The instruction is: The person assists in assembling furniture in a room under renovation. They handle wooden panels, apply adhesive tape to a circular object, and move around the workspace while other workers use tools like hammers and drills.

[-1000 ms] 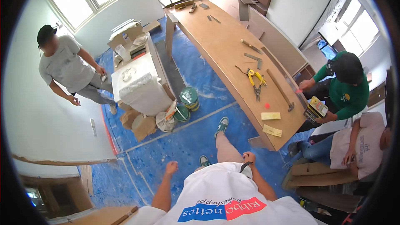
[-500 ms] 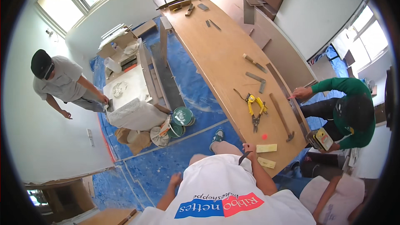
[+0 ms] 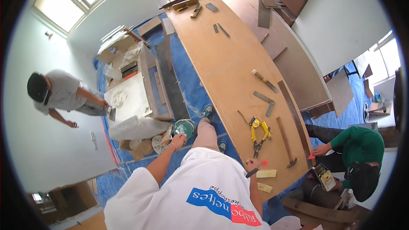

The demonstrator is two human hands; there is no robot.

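My left hand (image 3: 179, 141) hangs beside my leg, above a green bucket (image 3: 186, 127), its fingers curled in with nothing visible in them. At the table's near left edge is my right hand (image 3: 252, 165), a dark band on its wrist; its fingers look loosely closed and no held thing shows. Close to it lie a red spot (image 3: 264, 162), two pale yellow blocks (image 3: 266, 173) and yellow-handled snips (image 3: 257, 136). Farther right on the wooden tabletop (image 3: 217, 59) lies a hammer (image 3: 286, 142). Beyond are a metal square (image 3: 265, 102) and a wooden-handled tool (image 3: 264, 81).
A co-worker in green (image 3: 362, 153) crouches at the right, holding a small box (image 3: 324, 176). At the left, another person (image 3: 64, 91) holds a scraper (image 3: 111, 113) by a white-topped bench (image 3: 134, 96). Blue sheeting (image 3: 189, 72) covers the floor. Brown panels (image 3: 281, 55) lean behind the table.
I have stepped forward along the table. My left hand has swung forward over the bucket. The co-worker in green has bent lower, and a red piece now shows at that person's hand.
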